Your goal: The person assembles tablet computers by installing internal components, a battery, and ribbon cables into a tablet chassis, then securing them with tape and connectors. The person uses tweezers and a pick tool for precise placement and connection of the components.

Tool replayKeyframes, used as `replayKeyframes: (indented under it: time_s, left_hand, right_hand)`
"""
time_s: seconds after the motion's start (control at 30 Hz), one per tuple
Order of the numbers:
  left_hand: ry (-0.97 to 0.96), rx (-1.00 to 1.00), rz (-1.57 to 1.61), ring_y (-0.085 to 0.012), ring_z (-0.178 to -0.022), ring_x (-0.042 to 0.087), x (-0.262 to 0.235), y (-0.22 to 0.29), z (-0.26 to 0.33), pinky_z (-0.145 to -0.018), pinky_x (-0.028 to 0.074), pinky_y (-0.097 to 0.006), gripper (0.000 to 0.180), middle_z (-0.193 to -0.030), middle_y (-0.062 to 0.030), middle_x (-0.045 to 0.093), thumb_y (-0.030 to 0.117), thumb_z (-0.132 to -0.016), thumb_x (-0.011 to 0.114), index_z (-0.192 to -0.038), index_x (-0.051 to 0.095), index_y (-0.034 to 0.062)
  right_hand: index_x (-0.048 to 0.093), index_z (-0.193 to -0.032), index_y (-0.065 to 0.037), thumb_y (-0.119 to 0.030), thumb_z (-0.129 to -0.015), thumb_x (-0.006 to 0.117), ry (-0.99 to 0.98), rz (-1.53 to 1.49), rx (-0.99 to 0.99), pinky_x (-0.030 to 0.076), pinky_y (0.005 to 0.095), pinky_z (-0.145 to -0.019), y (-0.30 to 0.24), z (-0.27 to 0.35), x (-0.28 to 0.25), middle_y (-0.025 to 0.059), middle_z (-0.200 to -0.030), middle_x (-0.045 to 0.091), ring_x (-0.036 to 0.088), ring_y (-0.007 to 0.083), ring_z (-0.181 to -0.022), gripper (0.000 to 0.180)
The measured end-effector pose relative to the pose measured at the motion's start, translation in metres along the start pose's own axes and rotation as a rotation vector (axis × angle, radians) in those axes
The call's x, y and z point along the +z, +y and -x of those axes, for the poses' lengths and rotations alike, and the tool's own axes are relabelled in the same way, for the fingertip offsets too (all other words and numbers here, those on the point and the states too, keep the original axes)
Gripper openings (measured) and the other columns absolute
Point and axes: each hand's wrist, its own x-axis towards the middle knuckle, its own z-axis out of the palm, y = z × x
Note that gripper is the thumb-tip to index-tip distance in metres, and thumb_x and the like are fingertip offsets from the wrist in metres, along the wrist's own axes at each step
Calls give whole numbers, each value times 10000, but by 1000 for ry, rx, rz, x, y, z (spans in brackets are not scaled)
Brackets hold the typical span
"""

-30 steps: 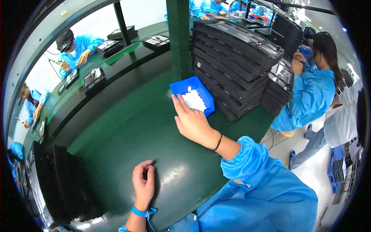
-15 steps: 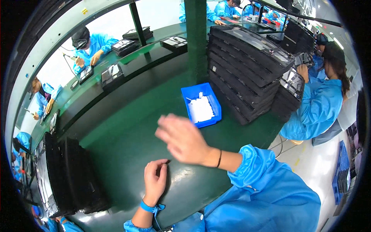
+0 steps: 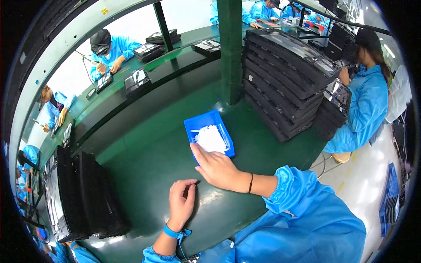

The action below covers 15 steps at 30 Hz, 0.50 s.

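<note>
Where right hand [image 3: 217, 168] meets bin [image 3: 198, 124] edge.

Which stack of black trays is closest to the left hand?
The low stack of black trays at the table's left edge, beside the left hand; the taller stack stands beyond the blue bin.

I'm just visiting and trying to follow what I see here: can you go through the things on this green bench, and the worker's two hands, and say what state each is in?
Blue bin: open-topped, holding a heap of small white pieces.
Right hand: palm down, at the bin's near edge.
Left hand: resting on the green table, fingertips pinched; anything held is too small to tell.
Black trays: stacked high, right of the bin.
Dark trays: standing on edge, at left.
</note>
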Motion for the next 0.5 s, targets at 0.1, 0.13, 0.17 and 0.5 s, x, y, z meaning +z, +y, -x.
replayKeyframes:
  time_s: [0.1,0.13,0.17,0.5]
  left_hand:
    - [10,11,-7,-263,-823,569,-4,0,1,-797,423,-362,112,-848,-89,622,62,-854,609,-946,672,60]
    - [14,15,-12,-263,-820,568,-4,1,1,-793,423,-362,109,-846,-89,621,60,-851,611,-940,673,60]
    - [22,4,-15,-263,-820,568,-5,1,1,-793,423,-362,109,-846,-89,621,60,-851,611,-940,673,60]
    - [-9,38,-26,-260,-814,565,-2,0,-1,-783,421,-363,105,-857,-86,621,48,-838,617,-920,679,69]
  right_hand:
    - [270,-1432,25,-181,-781,701,36,29,-90,447,430,-871,0,-6,-17,212,-1171,566,572,349,-1030,808]
    - [270,-1432,25,-181,-781,701,30,21,-96,447,430,-871,1,-9,-25,212,-1171,566,572,349,-1030,808]
    - [326,-1397,7,-195,-758,719,-50,7,-56,438,421,-878,3,-12,-35,192,-1142,572,558,338,-1039,777]
    - [603,-832,-105,-137,-741,684,-147,183,-157,413,363,-732,29,-7,-47,23,-770,569,580,224,-814,126]
